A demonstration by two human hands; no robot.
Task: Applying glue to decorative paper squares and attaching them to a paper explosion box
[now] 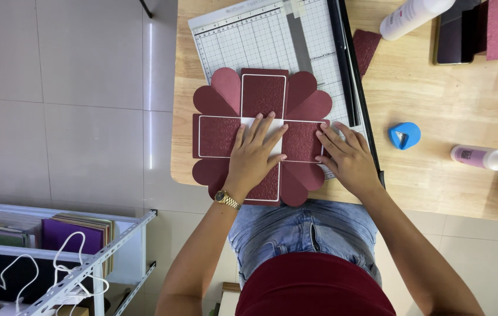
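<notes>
1. At the near-left corner of the wooden table (436, 99) lies a dark red cross-shaped card cutout (263, 93) with heart-shaped flaps between its arms, partly over a paper trimmer (260, 35).
2. Cutting looks finished: four square panels already carry bordered red inserts.
3. A white square (277, 136) sits at the centre; the left hand (254, 155) lies flat on it, fingers spread, pressing down.
4. Beside it, the right hand (345, 155) rests flat, fingers spread, on the right panel's edge.
5. Whether the white square is glued yet, I cannot tell.
6. Near the table's right edge lie a glue bottle (486, 158) and a blue corner punch (404, 135).
</notes>
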